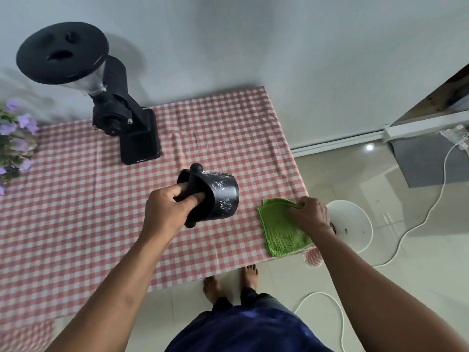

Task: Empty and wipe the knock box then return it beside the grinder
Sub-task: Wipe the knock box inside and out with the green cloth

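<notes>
**Q:** Two hands at work — what does each hold?

**A:** Left hand (170,209) is clamped on the black knock box (215,196), fingers hooked over its rim and bar, the box tipped on its side just above the checked surface (88,224). Right hand (309,212) is closed on the far edge of a folded green cloth (281,232) lying at the surface's 3 o'clock edge.

**Q:** Where does the box sit relative to the grinder?

**A:** Centre of the surface, with the grinder (127,118) standing apart at 11 o'clock. A white bin (352,224) waits on the floor beyond the cloth.

**Q:** Which step is this?

**A:** Likely the turn from emptying to wiping; the box's inside is hidden, so whether it is empty cannot be told.

**Q:** What does the next move call for?

**A:** Lifting the cloth to the box's mouth at 9 o'clock, while the left hand holds it steady.
</notes>
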